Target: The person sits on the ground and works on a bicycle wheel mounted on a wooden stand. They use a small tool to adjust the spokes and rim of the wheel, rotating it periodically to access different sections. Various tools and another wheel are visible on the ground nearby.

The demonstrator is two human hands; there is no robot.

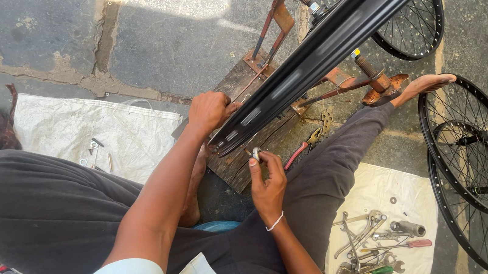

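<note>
while seated on the stone floor point(183, 34) with legs spread around a rusty truing stand point(280, 22): left hand point(209, 111) closed in a grip on the black wheel rim point(331, 41) mounted in that stand; right hand point(268, 186) just below the rim, fingers pinching a small metal tool point(255, 153). red-handled pliers point(300, 149) on the wooden board point(241, 165); wrenches point(366, 245) on white cloth point(379, 192); spare wheels point(472, 148) at right.

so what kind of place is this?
Likely an outdoor, ground-level bicycle wheel repair spot: a black rim mounted in a rusty truing stand, finished wheels on stone paving, wrenches spread on a white sack.
</note>
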